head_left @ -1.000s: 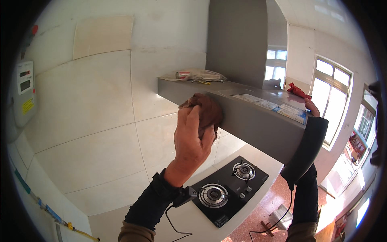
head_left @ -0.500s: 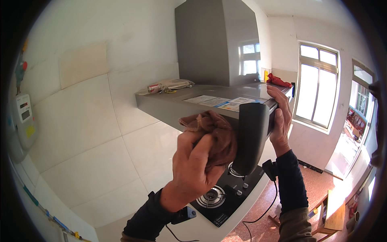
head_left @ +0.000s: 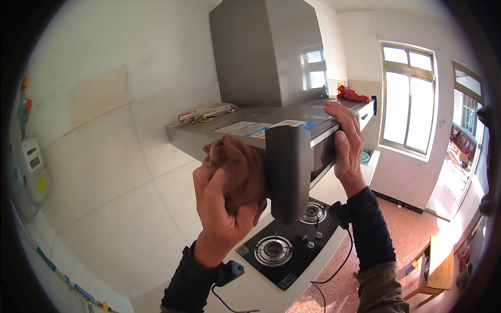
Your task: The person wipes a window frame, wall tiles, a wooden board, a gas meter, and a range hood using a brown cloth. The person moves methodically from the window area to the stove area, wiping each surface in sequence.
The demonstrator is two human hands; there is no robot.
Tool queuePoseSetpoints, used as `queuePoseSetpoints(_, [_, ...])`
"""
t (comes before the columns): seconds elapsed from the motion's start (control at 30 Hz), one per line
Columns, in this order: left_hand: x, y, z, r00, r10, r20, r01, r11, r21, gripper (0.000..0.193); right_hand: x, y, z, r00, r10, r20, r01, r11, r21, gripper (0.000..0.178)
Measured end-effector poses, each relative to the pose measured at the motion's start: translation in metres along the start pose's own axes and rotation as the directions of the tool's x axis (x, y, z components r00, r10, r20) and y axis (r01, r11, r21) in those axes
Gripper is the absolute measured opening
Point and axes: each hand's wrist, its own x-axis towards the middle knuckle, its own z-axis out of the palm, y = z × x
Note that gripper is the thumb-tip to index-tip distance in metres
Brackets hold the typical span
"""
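Note:
In my left hand point(head_left: 214, 208) a crumpled brown cloth point(head_left: 237, 169) is bunched up. The cloth is against the left side of a black curved end piece point(head_left: 288, 175) at the front of the grey range hood point(head_left: 190, 140). My right hand point(head_left: 348, 143) rests on the hood's front edge, fingers over the top and thumb on the front face. Printed sheets point(head_left: 255, 128) lie on the hood's upper surface. Part of the cloth's contact with the hood is hidden behind my fingers.
Below the hood, a black two-burner gas stove point(head_left: 287, 242) sits in the pale counter. A bag with small items point(head_left: 209, 112) and a red cloth point(head_left: 352, 94) lie on the hood. A gas meter point(head_left: 34, 169) hangs at left; a wooden stool point(head_left: 436, 266) stands at right.
The view has shifted, so the hood and both hands appear further left. More of the stove shows. The left hand still grips the cloth, and the right hand stays on the hood's edge.

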Motion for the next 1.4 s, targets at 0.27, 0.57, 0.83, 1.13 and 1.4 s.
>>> queuePoseSetpoints(0.27, [0.008, -0.029, -0.004, 0.934, -0.337, -0.119, 0.333, 0.941, -0.057, 0.055, 0.001, -0.002, 0.002, 1.0, 0.013, -0.006, -0.013, 1.0, -0.015, 0.061])
queuePoseSetpoints(0.57, [-0.001, -0.052, -0.002, 0.985, -0.101, -0.143, 0.117, 0.987, 0.111, 0.056, -0.004, 0.002, 0.002, 0.999, 0.032, 0.012, -0.032, 0.999, -0.019, 0.061])
queuePoseSetpoints(0.83, [-0.019, -0.15, -0.02, 0.82, -0.549, -0.164, 0.564, 0.824, 0.06, 0.05, -0.005, 0.006, 0.002, 0.999, 0.044, 0.016, -0.044, 0.998, -0.054, 0.069])
queuePoseSetpoints(1.13, [-0.023, -0.085, -0.005, 0.98, -0.13, -0.151, 0.153, 0.977, 0.15, 0.052, -0.012, 0.022, 0.007, 0.996, 0.091, -0.004, -0.091, 0.994, -0.054, 0.073])
queuePoseSetpoints(1.4, [-0.022, -0.153, -0.019, 0.911, -0.372, -0.175, 0.387, 0.92, 0.058, 0.045, -0.011, 0.017, 0.011, 0.988, 0.155, -0.008, -0.154, 0.988, 0.002, 0.056])
